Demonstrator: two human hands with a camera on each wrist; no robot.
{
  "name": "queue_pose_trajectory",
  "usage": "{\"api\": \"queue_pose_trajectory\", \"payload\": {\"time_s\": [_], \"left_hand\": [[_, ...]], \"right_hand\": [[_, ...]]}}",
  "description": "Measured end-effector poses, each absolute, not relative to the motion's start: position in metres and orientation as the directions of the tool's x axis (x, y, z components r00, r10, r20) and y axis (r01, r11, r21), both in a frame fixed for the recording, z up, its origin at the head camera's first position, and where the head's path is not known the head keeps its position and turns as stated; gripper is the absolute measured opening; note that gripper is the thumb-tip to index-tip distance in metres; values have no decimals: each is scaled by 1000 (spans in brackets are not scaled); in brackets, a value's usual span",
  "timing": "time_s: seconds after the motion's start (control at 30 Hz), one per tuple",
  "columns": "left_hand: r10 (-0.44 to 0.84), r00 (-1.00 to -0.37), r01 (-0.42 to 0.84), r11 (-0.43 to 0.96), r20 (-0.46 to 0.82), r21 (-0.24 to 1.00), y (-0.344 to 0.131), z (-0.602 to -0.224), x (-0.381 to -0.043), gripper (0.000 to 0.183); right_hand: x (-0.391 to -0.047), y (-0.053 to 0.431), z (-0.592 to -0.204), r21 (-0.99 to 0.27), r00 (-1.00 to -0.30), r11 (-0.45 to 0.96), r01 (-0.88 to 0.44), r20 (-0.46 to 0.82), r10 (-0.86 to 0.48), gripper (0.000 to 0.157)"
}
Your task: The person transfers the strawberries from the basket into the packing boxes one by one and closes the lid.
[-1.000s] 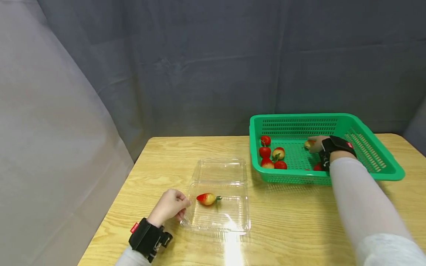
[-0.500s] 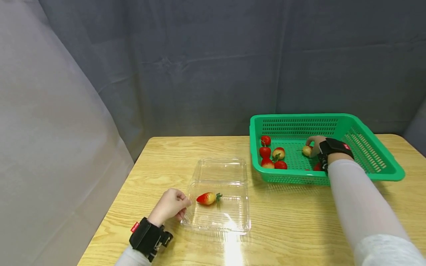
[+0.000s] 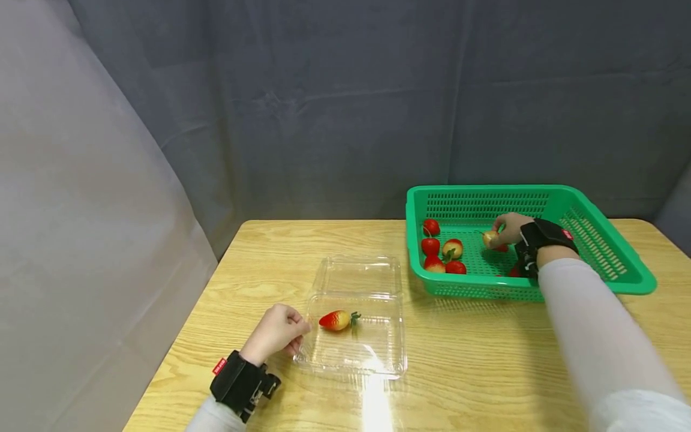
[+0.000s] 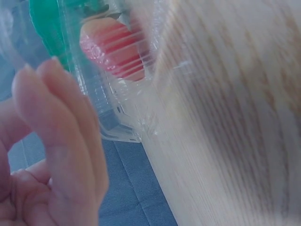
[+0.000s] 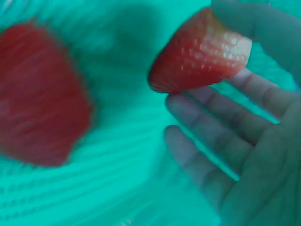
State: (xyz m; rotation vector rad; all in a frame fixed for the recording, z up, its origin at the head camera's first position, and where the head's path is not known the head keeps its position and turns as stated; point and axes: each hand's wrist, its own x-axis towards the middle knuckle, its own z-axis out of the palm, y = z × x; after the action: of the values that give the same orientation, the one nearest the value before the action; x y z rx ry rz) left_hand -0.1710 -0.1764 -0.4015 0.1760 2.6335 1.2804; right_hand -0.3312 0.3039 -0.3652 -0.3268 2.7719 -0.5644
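While our right hand (image 3: pixel 510 231) sits inside the green basket (image 3: pixel 621 264) at the back right corner of the table (image 3: pixel 486 360), its fingertips pinch a pale strawberry (image 3: pixel 490 239) and hold it just above the basket floor. Our left hand (image 3: pixel 275 333) is near the front left edge of the table, with curled fingers holding the left rim of the clear box (image 3: pixel 378 360). One strawberry in the box (image 3: pixel 336 321) lies in the tray part, and the lid is flipped open toward the back.

We think the berry could slip, because only the fingertips hold it and it looks smooth. It could then drop onto the other berries (image 3: pixel 442 252) by the basket's left wall. The box looks light, so it might slide if our left hand lets go.

A second ago, our right hand was lower and farther right on the basket floor. Now it has lifted the berry and moved left. Our left hand and the box have stayed put.
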Motion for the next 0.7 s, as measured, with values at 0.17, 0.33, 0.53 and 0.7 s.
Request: {"api": "queue_pose_trajectory", "payload": {"time_s": [0.17,0.33,0.53,0.7], "left_hand": [[204,-970,21,609,-131,793,-176,-402,-171,20],[199,-972,25,611,-123,791,-175,-401,-170,19],[198,-973,27,615,-121,788,-173,-400,-171,19],[195,-972,16,615,-132,789,-173,-400,-170,20]], "right_hand": [[-331,278,-329,-548,-892,800,-243,-197,-406,40],[-312,230,-295,-642,-853,677,-360,-67,-517,40],[-273,164,-277,-613,-760,594,-521,17,-650,39],[-240,112,-292,-563,-630,534,-631,-30,-776,29]]}}
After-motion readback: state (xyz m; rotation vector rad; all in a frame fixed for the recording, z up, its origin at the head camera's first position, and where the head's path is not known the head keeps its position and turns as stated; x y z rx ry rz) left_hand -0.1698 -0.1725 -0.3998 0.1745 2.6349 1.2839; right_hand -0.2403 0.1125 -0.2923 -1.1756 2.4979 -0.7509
